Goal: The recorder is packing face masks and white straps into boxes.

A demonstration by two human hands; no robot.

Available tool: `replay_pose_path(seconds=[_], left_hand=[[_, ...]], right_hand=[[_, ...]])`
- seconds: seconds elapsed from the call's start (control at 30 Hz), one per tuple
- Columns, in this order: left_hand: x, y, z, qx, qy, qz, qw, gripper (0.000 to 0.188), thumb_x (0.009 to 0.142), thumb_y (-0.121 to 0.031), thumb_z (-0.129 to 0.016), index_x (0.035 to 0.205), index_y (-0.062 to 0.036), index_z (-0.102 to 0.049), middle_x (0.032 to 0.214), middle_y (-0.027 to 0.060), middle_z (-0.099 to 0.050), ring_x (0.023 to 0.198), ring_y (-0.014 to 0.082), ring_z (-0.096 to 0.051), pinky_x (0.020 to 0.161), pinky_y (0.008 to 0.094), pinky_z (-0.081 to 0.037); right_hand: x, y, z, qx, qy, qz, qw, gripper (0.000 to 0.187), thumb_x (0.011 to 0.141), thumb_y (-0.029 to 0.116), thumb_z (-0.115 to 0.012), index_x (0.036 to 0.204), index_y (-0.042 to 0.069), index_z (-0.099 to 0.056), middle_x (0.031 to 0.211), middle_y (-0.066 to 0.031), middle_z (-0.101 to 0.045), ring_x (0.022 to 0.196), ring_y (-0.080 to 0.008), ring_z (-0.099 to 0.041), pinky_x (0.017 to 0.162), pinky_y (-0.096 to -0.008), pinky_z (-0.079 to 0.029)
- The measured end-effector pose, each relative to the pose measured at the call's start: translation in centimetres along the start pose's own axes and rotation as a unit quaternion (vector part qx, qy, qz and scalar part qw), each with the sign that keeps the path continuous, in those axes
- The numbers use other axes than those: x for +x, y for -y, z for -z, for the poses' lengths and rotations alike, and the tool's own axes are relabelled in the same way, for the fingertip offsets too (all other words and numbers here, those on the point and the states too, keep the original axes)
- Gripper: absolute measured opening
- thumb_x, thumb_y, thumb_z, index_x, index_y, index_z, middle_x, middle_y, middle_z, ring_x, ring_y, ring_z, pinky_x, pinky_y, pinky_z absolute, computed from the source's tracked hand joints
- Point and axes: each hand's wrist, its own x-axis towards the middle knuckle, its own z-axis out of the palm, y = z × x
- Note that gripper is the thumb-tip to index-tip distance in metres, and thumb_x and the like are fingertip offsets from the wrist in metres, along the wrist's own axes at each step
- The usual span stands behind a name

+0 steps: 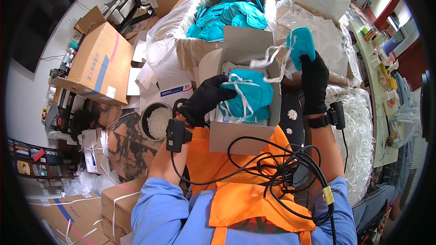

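Note:
My right hand [315, 79], in a black glove, is raised to the right and closed on a teal face mask [299, 45]. White straps [272, 58] hang loose from that mask toward the left. My left hand [208, 97], also gloved in black, reaches into a small open carton [240, 138]. Its thumb and fingers pinch the left edge of another teal face mask [254, 88], which has white straps across it. More teal masks and white printed packets lie beneath it, partly hidden. The carton stands in front of my body with its flaps spread.
Beyond the carton, a large plastic-lined box [193, 54] holds a heap of teal masks [222, 16]. A brown carton [97, 63] and a round bin of white bits [158, 120] stand left. White straps fill a bag [354, 131] at right. Black cables [290, 168] loop over my orange apron.

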Motion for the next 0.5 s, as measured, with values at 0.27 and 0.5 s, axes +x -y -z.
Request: replay_pose_path(seconds=[0.27, 0.5], left_hand=[[0.2, 0.7, 0.6, -0.141, -0.011, 0.009, 0.99, 0.037, 0.087, -0.005, -0.067, 0.123, -0.0024, -0.058, 0.109, 0.0049, -0.066, 0.094, 0.0139, -0.063, 0.084, 0.0282, -0.052], [-0.2, -0.7, -0.8, 0.102, -0.053, -0.073, 0.991, 0.029, 0.087, -0.004, -0.065, 0.115, -0.0023, -0.062, 0.101, 0.0042, -0.067, 0.091, 0.0104, -0.062, 0.08, 0.0259, -0.05]], right_hand=[[-2.6, -0.1, -2.6, 0.046, 0.127, 0.081, 0.987, 0.028, 0.091, 0.024, -0.062, 0.11, 0.003, -0.063, 0.093, -0.016, -0.068, 0.086, -0.0237, -0.067, 0.076, -0.0345, -0.051], [-4.7, 5.7, -1.3, 0.301, 0.384, -0.064, 0.871, 0.039, 0.095, 0.028, -0.059, 0.122, -0.001, -0.059, 0.106, -0.0052, -0.063, 0.098, -0.0108, -0.055, 0.088, -0.0276, -0.045]])
